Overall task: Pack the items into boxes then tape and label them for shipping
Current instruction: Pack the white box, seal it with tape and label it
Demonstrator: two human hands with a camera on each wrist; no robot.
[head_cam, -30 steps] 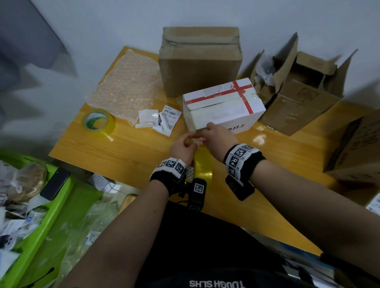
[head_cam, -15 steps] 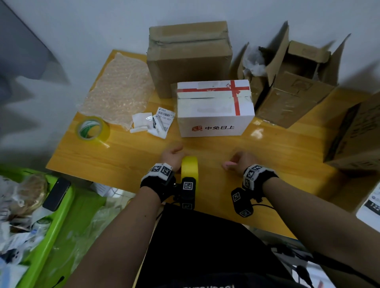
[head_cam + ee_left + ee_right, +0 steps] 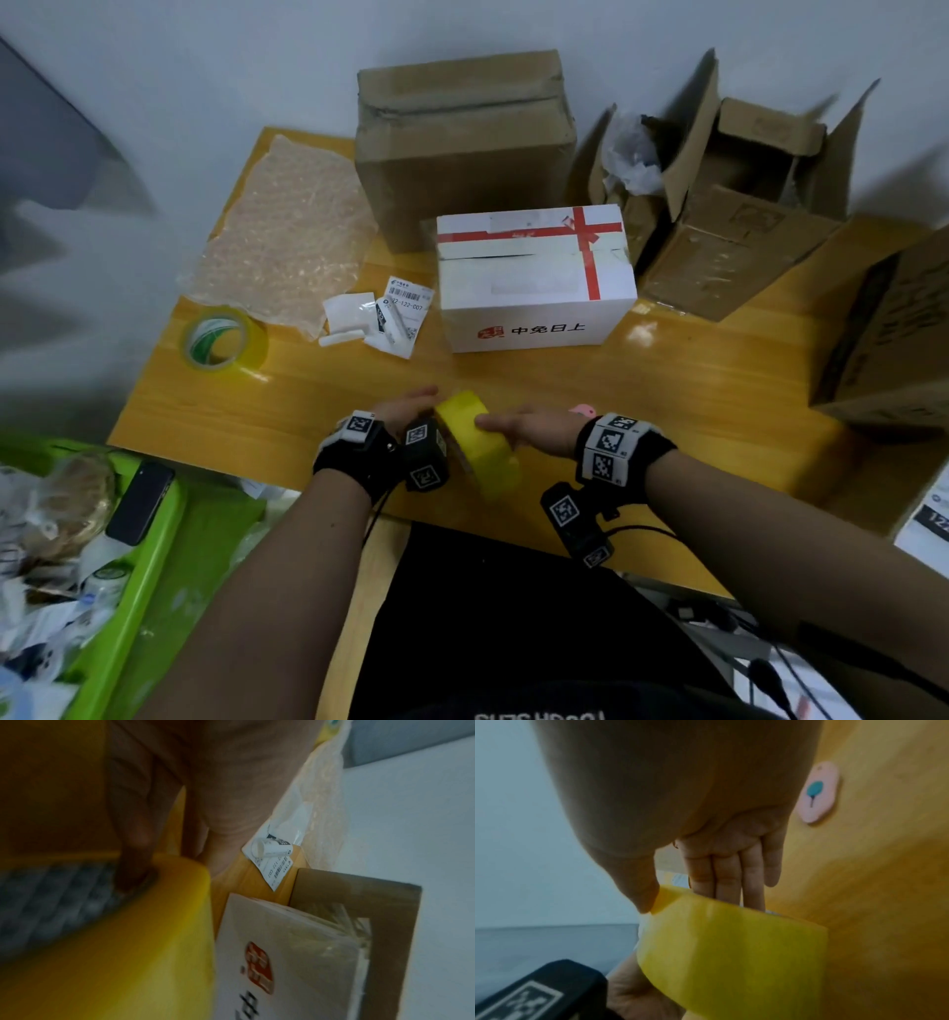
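The yellow tape roll [image 3: 480, 442] stands on edge above the near side of the wooden table [image 3: 693, 390], between both hands. The left hand [image 3: 405, 408] grasps it from the left, fingers curled into its core. The right hand [image 3: 529, 426] has straight fingers [image 3: 727, 880] laid against the roll's outer face, thumb on its rim. Behind them sits the white box [image 3: 534, 280] with red cross tape, flaps closed. Shipping labels [image 3: 403, 313] lie just left of it, then a clear tape roll [image 3: 223, 336] and bubble wrap [image 3: 292, 226]. A pink tag [image 3: 583, 410] lies near the right hand. Brown cardboard boxes [image 3: 462, 144] stand behind.
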